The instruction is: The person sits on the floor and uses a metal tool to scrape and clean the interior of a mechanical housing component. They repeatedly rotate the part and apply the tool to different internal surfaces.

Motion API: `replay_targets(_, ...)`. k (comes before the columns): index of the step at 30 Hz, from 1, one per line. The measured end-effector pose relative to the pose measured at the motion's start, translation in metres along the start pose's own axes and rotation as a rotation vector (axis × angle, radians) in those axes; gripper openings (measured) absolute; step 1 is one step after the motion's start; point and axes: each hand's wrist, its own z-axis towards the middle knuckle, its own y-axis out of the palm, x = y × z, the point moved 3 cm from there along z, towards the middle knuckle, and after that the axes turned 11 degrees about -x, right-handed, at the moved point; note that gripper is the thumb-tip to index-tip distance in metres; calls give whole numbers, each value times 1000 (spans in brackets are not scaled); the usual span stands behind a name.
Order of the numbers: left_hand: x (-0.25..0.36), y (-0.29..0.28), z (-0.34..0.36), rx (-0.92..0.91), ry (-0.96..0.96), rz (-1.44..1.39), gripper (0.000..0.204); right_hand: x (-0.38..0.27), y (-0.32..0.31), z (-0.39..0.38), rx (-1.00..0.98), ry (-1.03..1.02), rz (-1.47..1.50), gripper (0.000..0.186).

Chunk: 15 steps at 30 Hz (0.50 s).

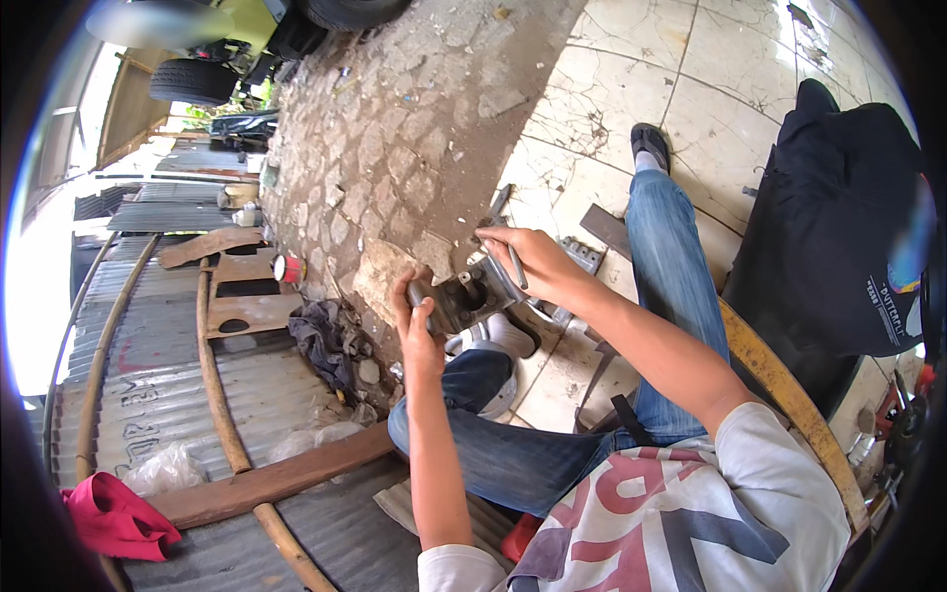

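Note:
My left hand (421,321) grips a dark, greasy metal part (462,303) by its near end, in front of my knees. The part is blocky, with a round opening and a short post standing in it. Closed in a pinch, my right hand (538,259) holds a slim grey metal rod (517,266) at the part's far right end. Whether the rod touches the part I cannot tell. Just beyond my right fingers a dark narrow piece (501,202) shows; whether I hold it is unclear.
Pale cracked tiles (631,59) meet stony ground (395,148). Flat metal pieces (607,232) lie by my right leg. A dark cloth (330,340), a red-and-white can (289,268) and corrugated sheets (148,395) are at left. A black jacket (838,217) hangs at right.

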Motion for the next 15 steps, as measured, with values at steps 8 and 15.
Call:
replay_targets(8, 51, 30, -10, -13, 262, 1121, 38, -6, -1, -5, 24, 34, 90, 33)
replay_targets(15, 45, 18, 16, -147, 383, 1293, 36, -9, -2, 17, -47, 50, -200, 27)
